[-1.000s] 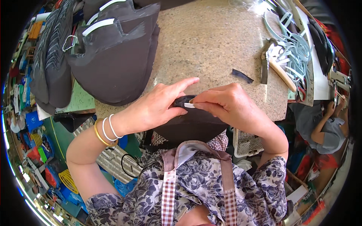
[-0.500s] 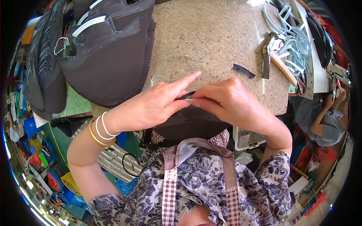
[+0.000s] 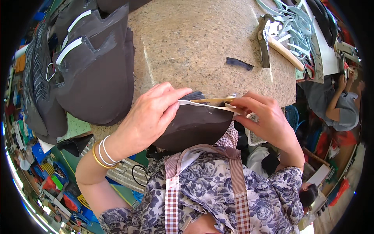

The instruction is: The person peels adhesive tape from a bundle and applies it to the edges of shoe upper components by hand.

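My left hand (image 3: 150, 113) pinches the upper edge of a dark brown, curved panel (image 3: 191, 130), held over my lap at the table's front edge. A narrow white strip (image 3: 206, 105) runs along that edge from my left fingertips to the right. My right hand (image 3: 263, 113) is closed on its right end, thumb under and fingers above. Beside the strip lies a thin tan piece (image 3: 212, 100); I cannot tell whether it is part of the strip. Folded dark material (image 3: 193, 96) shows behind my left fingers.
Similar dark panels with white strips (image 3: 93, 74) are stacked at the left of the speckled tabletop (image 3: 187, 43). A hammer (image 3: 286, 52) lies at the right, near a small black scrap (image 3: 239, 63) and a tangle of pale blue strips (image 3: 298, 29). Another person (image 3: 341, 105) sits far right.
My right hand has moved right, away from my left hand, and a stretch of white strip now shows between them. The tabletop has shifted left and upward in view.
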A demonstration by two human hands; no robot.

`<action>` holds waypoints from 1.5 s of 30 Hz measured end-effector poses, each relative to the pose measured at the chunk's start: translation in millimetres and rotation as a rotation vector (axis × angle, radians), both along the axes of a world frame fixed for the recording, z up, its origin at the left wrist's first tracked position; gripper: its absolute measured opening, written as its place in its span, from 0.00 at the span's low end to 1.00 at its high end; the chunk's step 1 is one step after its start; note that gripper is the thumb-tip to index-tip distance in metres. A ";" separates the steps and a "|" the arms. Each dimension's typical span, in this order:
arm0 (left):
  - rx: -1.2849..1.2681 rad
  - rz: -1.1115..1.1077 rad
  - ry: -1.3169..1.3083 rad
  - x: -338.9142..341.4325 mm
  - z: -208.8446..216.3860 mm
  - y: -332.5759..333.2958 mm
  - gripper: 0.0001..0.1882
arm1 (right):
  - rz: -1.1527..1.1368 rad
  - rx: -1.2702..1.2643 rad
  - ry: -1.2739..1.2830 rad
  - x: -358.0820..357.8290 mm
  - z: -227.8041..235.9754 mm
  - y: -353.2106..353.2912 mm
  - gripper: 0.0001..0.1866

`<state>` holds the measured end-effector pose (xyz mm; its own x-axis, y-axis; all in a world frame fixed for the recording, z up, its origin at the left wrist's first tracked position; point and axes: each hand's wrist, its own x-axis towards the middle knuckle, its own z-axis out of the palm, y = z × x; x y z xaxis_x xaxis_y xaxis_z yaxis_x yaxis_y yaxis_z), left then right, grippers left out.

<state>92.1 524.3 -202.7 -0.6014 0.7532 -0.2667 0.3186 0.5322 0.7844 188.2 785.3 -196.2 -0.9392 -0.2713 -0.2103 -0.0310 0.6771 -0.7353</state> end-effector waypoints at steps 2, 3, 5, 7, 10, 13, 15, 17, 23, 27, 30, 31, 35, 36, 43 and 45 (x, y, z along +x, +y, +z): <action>0.077 -0.021 0.055 0.0 -2.7 3.2 0.13 | -0.046 0.034 0.009 5.7 -1.0 2.6 0.16; 0.159 -0.032 0.111 0.2 -4.3 4.8 0.13 | -0.097 -0.030 -0.004 6.5 -1.5 4.0 0.16; 0.136 -0.018 0.083 -0.1 -6.0 8.4 0.12 | -0.158 -0.122 -0.010 7.8 -3.3 7.7 0.15; 0.112 0.003 0.057 4.0 -10.5 13.2 0.11 | -0.196 -0.128 -0.033 12.6 -5.7 12.5 0.14; 0.211 0.142 -0.016 12.0 -16.0 19.3 0.08 | -0.256 -0.098 -0.072 17.6 -10.6 17.5 0.11; 0.181 0.092 -0.093 8.4 -13.5 22.6 0.06 | -0.314 -0.025 -0.104 24.0 -12.7 21.7 0.09; 0.193 0.089 0.009 10.7 -13.4 23.3 0.05 | -0.163 0.223 0.093 28.5 -12.9 23.4 0.07; 0.191 0.100 0.049 15.2 -11.9 22.9 0.05 | -0.235 0.146 0.215 21.2 -8.9 10.8 0.07; 0.235 0.074 0.240 33.3 -5.0 23.5 0.05 | -0.109 0.017 0.588 -0.3 -25.4 -46.4 0.07; 0.220 0.111 0.480 43.5 5.5 2.2 0.07 | -0.206 0.086 0.761 -2.3 -19.4 -52.7 0.07; 0.086 0.361 0.621 32.6 31.7 -45.1 0.06 | -0.249 -0.180 0.691 -4.4 -11.1 -45.4 0.08; 0.068 0.475 0.624 22.9 45.5 -59.4 0.04 | -0.081 -0.310 0.726 2.5 -12.9 -60.4 0.08; 0.126 0.502 0.909 -14.4 84.2 -97.6 0.05 | 0.656 -0.055 0.652 22.9 -36.7 -148.9 0.12; 0.071 0.466 0.869 -12.2 93.8 -94.8 0.05 | 0.741 0.127 0.730 22.2 -29.0 -156.9 0.15; 0.263 0.054 0.506 60.9 81.5 -57.9 0.14 | 0.209 0.134 0.992 -35.5 45.7 -111.5 0.25; 0.314 0.051 0.073 60.8 75.8 -58.7 0.17 | 0.420 -0.030 0.661 -34.4 28.7 -88.2 0.24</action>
<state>152.9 465.5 -127.0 -0.6496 0.7600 0.0190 0.3592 0.2848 0.8888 153.8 697.1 -167.5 -0.6841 -0.6286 0.3701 -0.7181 0.4913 -0.4929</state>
